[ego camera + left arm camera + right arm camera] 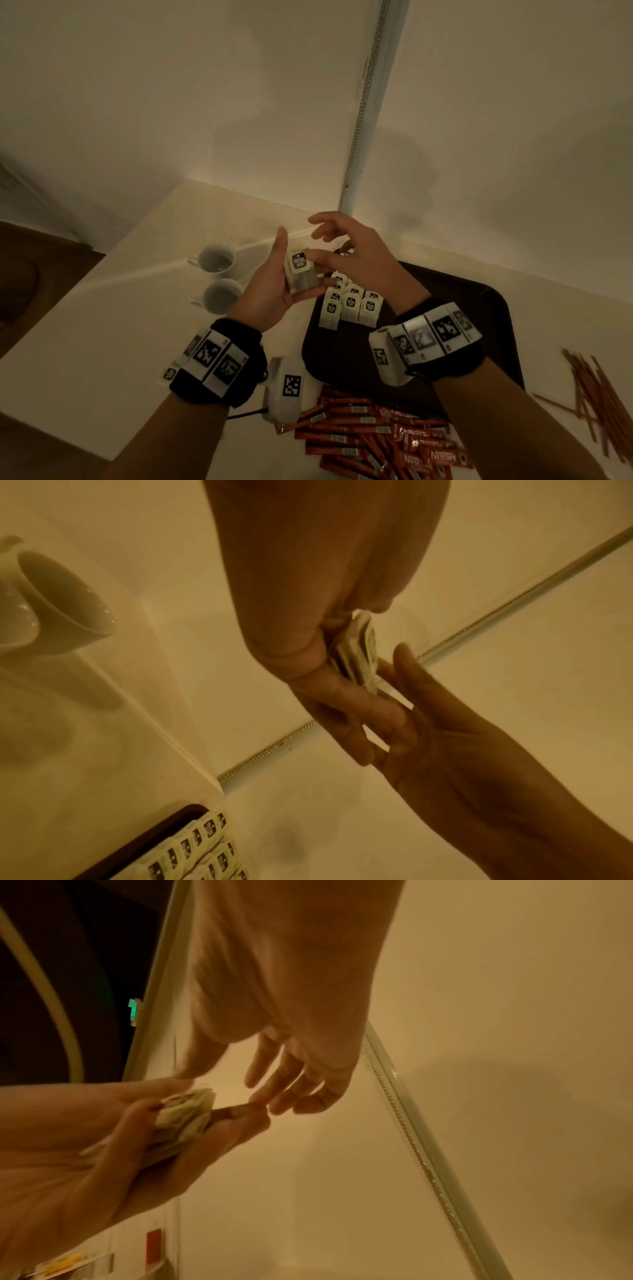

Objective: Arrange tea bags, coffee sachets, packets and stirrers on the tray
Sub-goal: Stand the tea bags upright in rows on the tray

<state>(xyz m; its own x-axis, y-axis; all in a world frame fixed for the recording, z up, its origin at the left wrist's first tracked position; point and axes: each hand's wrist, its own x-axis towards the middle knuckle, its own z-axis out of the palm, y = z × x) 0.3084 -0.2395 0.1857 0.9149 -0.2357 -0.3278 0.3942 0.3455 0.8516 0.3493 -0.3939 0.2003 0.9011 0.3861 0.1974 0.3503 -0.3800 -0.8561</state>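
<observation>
My left hand (pixel 304 261) is palm up and grips a small stack of tea bags (pixel 302 279) with green tags, just left of the dark tray (pixel 445 308). From the left wrist view the stack (pixel 359 653) shows edge-on between thumb and fingers. My right hand (pixel 322 236) hovers over it with its fingers spread, and its thumb lies on the top bag's tag. Rows of tea bags (pixel 349 303) lie at the tray's far left corner. Red coffee sachets (pixel 370 431) are heaped on the table in front of the tray. Brown stirrers (pixel 596 387) lie to its right.
Two white cups (pixel 217 258) (pixel 222 296) stand left of my hands on the pale table. One loose tea bag tag (pixel 169 373) lies by my left wrist. Walls meet in a corner right behind the tray. The table's left edge drops to a dark floor.
</observation>
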